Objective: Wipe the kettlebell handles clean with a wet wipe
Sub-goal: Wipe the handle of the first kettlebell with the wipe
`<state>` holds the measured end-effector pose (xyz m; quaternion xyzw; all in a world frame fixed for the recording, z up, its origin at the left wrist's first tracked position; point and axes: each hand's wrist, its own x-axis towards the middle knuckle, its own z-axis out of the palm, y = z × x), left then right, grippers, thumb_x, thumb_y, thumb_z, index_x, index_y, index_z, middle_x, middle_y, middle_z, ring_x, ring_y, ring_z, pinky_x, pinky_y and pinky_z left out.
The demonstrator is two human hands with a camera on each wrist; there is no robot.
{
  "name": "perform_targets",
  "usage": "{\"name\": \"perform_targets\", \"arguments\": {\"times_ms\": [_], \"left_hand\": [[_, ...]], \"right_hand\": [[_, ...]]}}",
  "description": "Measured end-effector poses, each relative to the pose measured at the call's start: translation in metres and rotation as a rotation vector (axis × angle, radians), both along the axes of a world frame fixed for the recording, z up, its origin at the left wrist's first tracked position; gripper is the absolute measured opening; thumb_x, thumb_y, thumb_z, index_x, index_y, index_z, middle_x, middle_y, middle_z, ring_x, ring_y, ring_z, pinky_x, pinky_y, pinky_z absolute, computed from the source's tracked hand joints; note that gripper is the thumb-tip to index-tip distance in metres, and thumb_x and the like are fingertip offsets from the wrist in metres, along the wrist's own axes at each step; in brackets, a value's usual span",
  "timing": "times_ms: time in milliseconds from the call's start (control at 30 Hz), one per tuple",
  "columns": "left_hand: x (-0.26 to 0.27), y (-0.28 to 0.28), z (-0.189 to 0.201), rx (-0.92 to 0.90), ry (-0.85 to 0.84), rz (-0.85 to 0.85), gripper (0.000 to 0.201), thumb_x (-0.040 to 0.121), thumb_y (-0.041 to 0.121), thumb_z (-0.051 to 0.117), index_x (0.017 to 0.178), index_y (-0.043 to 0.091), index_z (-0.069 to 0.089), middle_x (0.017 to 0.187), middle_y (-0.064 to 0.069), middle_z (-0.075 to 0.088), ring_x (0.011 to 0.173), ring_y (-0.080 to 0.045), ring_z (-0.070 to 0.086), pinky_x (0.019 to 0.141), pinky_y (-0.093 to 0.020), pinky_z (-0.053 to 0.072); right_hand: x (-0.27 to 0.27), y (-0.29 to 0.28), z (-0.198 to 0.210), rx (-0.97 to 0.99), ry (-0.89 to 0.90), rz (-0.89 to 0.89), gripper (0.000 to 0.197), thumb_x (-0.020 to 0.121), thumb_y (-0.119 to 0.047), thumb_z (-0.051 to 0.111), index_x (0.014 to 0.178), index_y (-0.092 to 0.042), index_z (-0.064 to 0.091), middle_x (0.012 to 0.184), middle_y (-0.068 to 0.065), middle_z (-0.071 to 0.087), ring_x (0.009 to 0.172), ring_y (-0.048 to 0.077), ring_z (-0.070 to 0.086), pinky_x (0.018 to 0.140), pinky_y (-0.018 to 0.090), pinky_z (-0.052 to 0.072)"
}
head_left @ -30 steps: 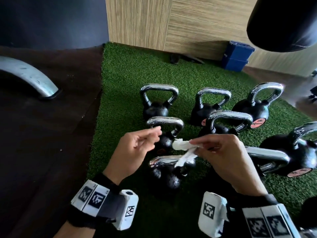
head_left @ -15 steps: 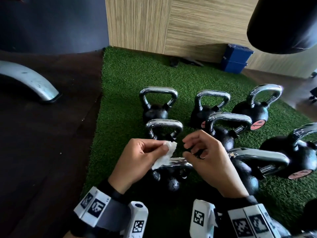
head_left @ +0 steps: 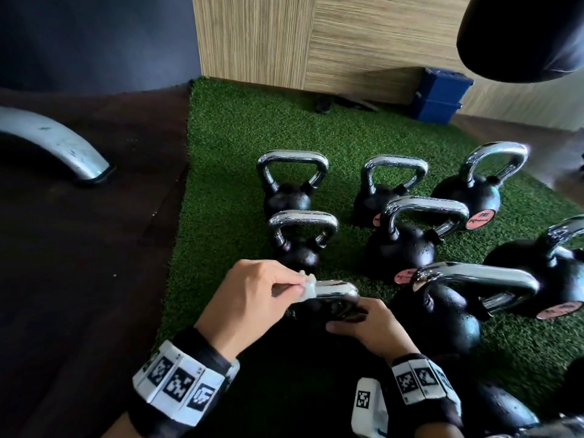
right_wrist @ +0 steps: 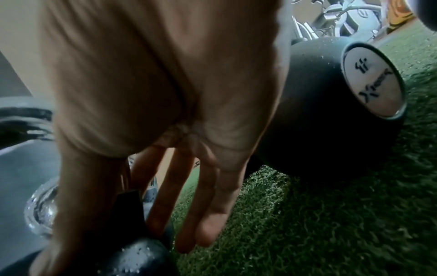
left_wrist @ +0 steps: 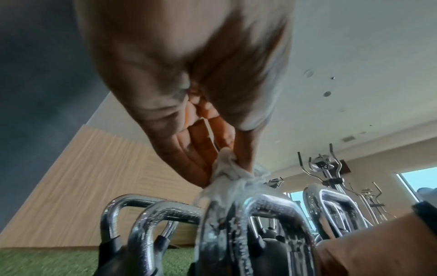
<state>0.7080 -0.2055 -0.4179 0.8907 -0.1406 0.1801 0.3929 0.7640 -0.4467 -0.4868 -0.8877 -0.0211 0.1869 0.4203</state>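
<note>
Several black kettlebells with chrome handles stand on green turf (head_left: pixel 234 159). My left hand (head_left: pixel 284 289) pinches a crumpled white wet wipe (head_left: pixel 308 287) against the left end of the nearest small kettlebell's handle (head_left: pixel 336 289). The left wrist view shows the wipe (left_wrist: pixel 227 175) bunched under my fingertips (left_wrist: pixel 201 168) on the wet chrome handle (left_wrist: pixel 272 211). My right hand (head_left: pixel 357 324) rests on that kettlebell's black body, below the handle. In the right wrist view its fingers (right_wrist: pixel 189 214) lie straight along the wet ball (right_wrist: pixel 141 259), thumb on the near side.
A larger kettlebell (head_left: pixel 442 320) with a long handle stands just right of my right hand, and also shows as the labelled ball (right_wrist: pixel 319 112). Others stand behind (head_left: pixel 297 251) (head_left: pixel 401 251). A curved metal leg (head_left: pixel 53 143) is on the dark floor at left; blue boxes (head_left: pixel 439 96) stand by the wall.
The wipe went from my right hand to my left hand. The left hand brought it down onto the near handle, and the right hand dropped onto the kettlebell's body.
</note>
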Motion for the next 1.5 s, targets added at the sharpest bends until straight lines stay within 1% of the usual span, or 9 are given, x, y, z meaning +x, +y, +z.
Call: {"name": "perform_targets", "arguments": {"times_ms": [167,533,767,933,1100,1233,1300,1400,1500], "left_hand": [[-0.009,0.004,-0.007,0.107,-0.031,-0.054,0.034,0.092,0.021,0.074,0.124,0.030,0.074,0.107,0.021,0.074,0.089,0.011,0.066,0.079,-0.010,0.053],[-0.023,0.037,-0.065,-0.326,0.057,0.049,0.025,0.085,0.031,0.077,0.107,0.019,0.081,0.100,0.018,0.078,0.091,-0.002,0.075,0.075,-0.016,0.058],[-0.028,0.021,-0.121,-0.580,0.247,0.203,0.043,0.081,0.009,0.083,0.085,0.051,0.078,0.094,0.013,0.079,0.092,-0.006,0.076,0.082,-0.016,0.058],[-0.032,0.004,-0.133,-0.685,0.210,0.310,0.026,0.070,0.031,0.084,0.087,0.050,0.078,0.091,0.015,0.079,0.090,-0.003,0.075,0.079,-0.012,0.056],[-0.024,0.000,-0.129,-0.616,0.159,0.383,0.027,0.068,0.044,0.081,0.094,0.040,0.077,0.088,0.030,0.074,0.089,0.005,0.073,0.078,-0.006,0.052],[0.003,0.001,-0.114,-0.551,0.192,0.389,0.039,0.068,0.048,0.082,0.099,0.024,0.081,0.092,0.024,0.076,0.089,0.009,0.071,0.082,-0.006,0.051],[0.024,-0.005,-0.103,-0.453,0.231,0.380,0.034,0.073,0.042,0.088,0.099,0.021,0.082,0.092,0.027,0.072,0.080,0.023,0.063,0.077,0.002,0.044],[0.049,-0.021,-0.088,-0.391,0.309,0.305,0.023,0.076,0.031,0.088,0.097,0.022,0.082,0.085,0.044,0.058,0.072,0.032,0.055,0.070,0.007,0.038],[0.059,-0.031,-0.080,-0.367,0.346,0.220,0.018,0.077,0.029,0.086,0.094,0.024,0.082,0.080,0.032,0.070,0.073,0.022,0.064,0.068,0.001,0.045]], "right_hand": [[0.001,-0.002,-0.010,0.052,-0.015,-0.016,0.048,0.049,-0.048,0.094,0.094,-0.042,0.078,0.086,-0.015,0.078,0.085,0.003,0.074,0.090,0.036,0.059],[-0.001,-0.005,-0.016,0.059,-0.065,-0.010,0.042,0.053,-0.048,0.093,0.092,-0.049,0.076,0.080,-0.019,0.077,0.076,-0.004,0.072,0.074,0.019,0.054],[0.000,-0.003,-0.009,0.024,-0.099,-0.011,0.036,0.054,-0.046,0.094,0.083,-0.053,0.075,0.076,-0.023,0.075,0.071,-0.011,0.068,0.060,0.003,0.045],[-0.002,-0.001,-0.007,0.035,-0.086,-0.025,0.042,0.057,-0.040,0.095,0.095,-0.040,0.078,0.080,-0.017,0.077,0.077,-0.002,0.072,0.074,0.017,0.055],[-0.010,-0.004,-0.005,-0.032,-0.152,-0.036,0.033,0.055,-0.038,0.096,0.082,-0.030,0.079,0.071,-0.020,0.074,0.067,-0.012,0.066,0.056,0.001,0.043],[-0.021,-0.008,0.001,-0.167,-0.217,0.068,0.036,0.054,-0.034,0.096,0.079,-0.017,0.076,0.077,-0.007,0.074,0.074,0.003,0.068,0.067,0.019,0.052],[-0.024,-0.006,0.007,-0.198,-0.241,0.203,0.023,0.060,-0.023,0.092,0.076,-0.015,0.077,0.078,-0.004,0.073,0.075,0.009,0.068,0.070,0.025,0.052],[-0.024,0.004,0.016,-0.239,-0.227,0.365,0.007,0.073,-0.017,0.079,0.079,-0.021,0.080,0.075,-0.009,0.074,0.073,0.004,0.069,0.069,0.017,0.051],[-0.017,0.018,0.020,-0.242,-0.257,0.330,0.010,0.076,-0.018,0.073,0.078,-0.025,0.079,0.061,-0.018,0.068,0.064,-0.006,0.064,0.064,0.006,0.045]]}}
